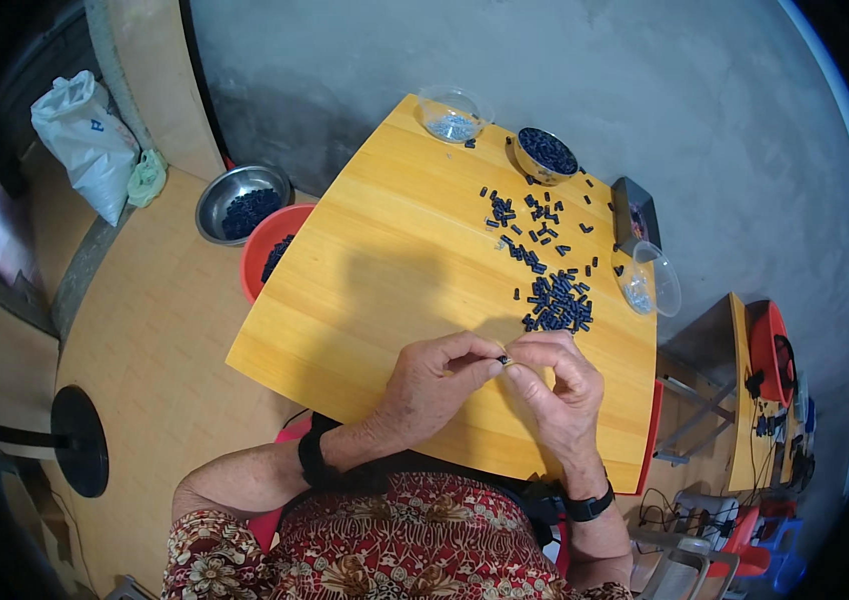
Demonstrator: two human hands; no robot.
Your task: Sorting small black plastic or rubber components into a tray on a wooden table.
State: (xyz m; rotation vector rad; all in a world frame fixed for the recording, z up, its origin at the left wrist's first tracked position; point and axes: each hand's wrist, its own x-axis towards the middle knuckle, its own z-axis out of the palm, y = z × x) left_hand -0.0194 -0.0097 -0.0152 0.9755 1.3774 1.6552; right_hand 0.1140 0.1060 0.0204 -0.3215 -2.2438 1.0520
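My left hand [430, 385] pinches a small black plastic piece [503, 359] between thumb and forefinger, above the near part of the yellow wooden table [395, 200]. My right hand [560, 390] meets it from the other side, thumb and forefinger closed at the same spot. Whatever the right fingertips grip is too small to make out. Just beyond my hands lies a heap of small black plastic pieces [558, 302]. More loose black pieces [542, 220] are scattered farther back.
At the table's far edge stand a transparent bowl [456, 103] of small shiny parts and a bowl [535, 165] full of black pieces. A dark tray [635, 214] and a tilted transparent cup [662, 280] sit at right. Left of the table are a steel basin [213, 205] and a red basin [257, 258].
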